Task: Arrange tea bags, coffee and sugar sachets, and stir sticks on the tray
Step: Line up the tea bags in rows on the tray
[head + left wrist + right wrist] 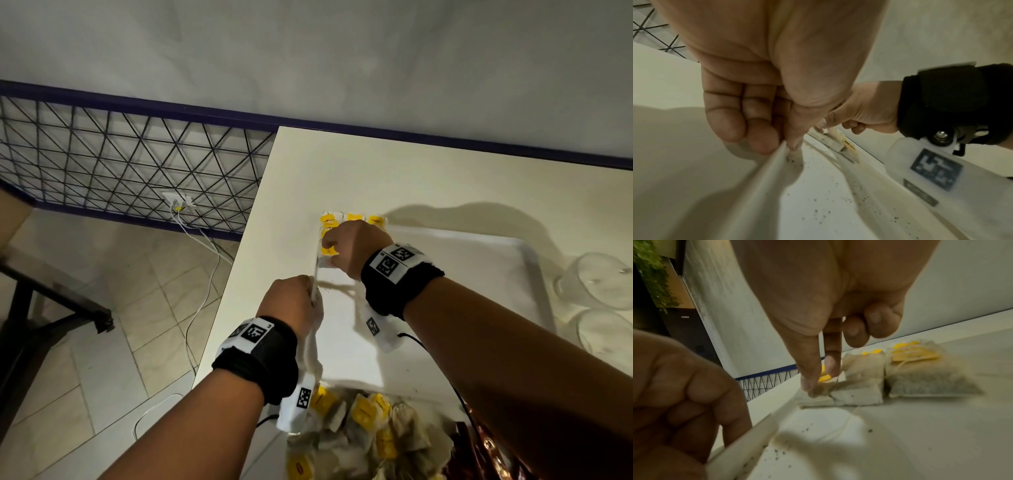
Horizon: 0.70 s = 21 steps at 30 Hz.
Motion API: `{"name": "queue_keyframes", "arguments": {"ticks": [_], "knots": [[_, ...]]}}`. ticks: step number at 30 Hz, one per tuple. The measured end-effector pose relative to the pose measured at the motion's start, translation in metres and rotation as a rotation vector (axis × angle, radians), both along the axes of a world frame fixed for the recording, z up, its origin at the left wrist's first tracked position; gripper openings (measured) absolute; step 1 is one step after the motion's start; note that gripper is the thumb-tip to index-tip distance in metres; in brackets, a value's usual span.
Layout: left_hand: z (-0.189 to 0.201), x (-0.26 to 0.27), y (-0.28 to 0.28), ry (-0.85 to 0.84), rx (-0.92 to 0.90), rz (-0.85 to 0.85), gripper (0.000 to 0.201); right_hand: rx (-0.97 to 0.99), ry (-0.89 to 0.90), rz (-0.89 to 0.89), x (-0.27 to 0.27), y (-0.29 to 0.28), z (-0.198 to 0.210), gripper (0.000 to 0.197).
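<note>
A white tray lies on the white table. My left hand grips the tray's left rim, fingers curled over the edge. My right hand reaches into the tray's far left corner, where thumb and forefinger pinch a tea bag. Beside it lie small stacks of tea bags with yellow tags, lined up along the far rim. A heap of loose tea bags sits at the table's near edge. Dark tea crumbs speckle the tray floor.
Brown sachets lie at the bottom right beside the heap. Clear plastic cups stand right of the tray. The table's left edge drops to a tiled floor with white cables. A wire grid panel leans against the wall.
</note>
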<state>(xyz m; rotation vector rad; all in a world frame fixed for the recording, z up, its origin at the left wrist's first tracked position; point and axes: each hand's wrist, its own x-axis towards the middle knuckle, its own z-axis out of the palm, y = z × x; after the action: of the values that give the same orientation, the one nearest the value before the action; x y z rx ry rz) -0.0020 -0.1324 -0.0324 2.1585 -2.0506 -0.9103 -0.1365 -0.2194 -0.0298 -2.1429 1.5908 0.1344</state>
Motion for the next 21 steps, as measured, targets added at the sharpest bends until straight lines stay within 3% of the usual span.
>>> {"name": "queue_keyframes", "arguments": {"ticks": [6, 10, 13, 18, 21], "knots": [[0.004, 0.003, 0.004, -0.069, 0.025, -0.048, 0.02, -0.04, -0.175, -0.044, -0.023, 0.036, 0.034, 0.023], [0.014, 0.009, 0.022, -0.091, 0.002, -0.043, 0.016, 0.01, -0.194, -0.015, -0.04, 0.08, 0.04, 0.021], [0.022, 0.008, 0.049, -0.083, 0.043, -0.076, 0.009, 0.06, -0.156, 0.028, -0.055, 0.118, 0.036, 0.021], [0.043, -0.013, 0.107, -0.039, 0.152, -0.209, 0.022, 0.095, -0.152, -0.004, -0.092, 0.168, 0.037, 0.021], [0.055, -0.039, 0.15, 0.027, 0.125, -0.302, 0.015, 0.125, -0.126, 0.005, -0.119, 0.201, 0.04, 0.021]]}}
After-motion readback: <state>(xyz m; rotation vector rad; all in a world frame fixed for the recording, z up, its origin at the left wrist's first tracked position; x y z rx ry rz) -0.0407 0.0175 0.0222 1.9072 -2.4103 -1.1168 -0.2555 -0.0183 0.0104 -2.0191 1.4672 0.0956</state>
